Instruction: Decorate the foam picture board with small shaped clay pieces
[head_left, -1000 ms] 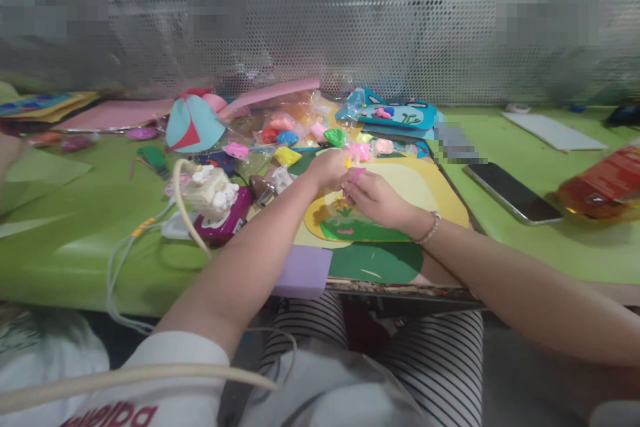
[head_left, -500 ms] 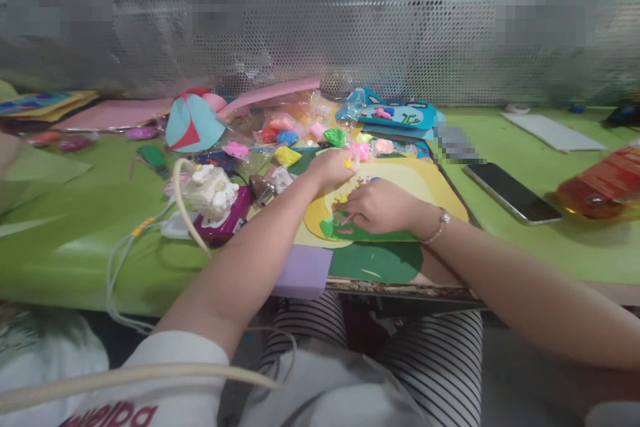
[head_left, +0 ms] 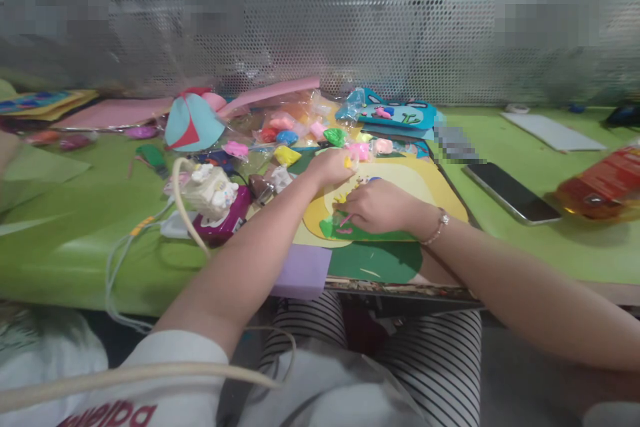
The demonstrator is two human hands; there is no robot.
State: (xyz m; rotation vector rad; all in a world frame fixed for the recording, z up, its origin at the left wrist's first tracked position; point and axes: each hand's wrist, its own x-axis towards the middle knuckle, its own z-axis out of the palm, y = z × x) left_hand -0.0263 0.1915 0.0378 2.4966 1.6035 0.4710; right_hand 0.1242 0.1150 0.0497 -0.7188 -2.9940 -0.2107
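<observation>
My left hand is closed at the upper left of a yellow paper picture, with a bit of yellow clay and clear plastic showing at its fingertips. Lower down, my right hand rests over the picture with its fingers curled together. A thin pink stick sticks out from them toward the green, grass-like area. Yellow pointed shapes and small pink pieces lie on the picture beside the right fingers. My right palm hides part of it.
Bagged clay lumps, including a blue one and a green one, lie behind the picture. A purple device with cables stands left. At right are a phone and a bottle. Purple paper overhangs the table edge.
</observation>
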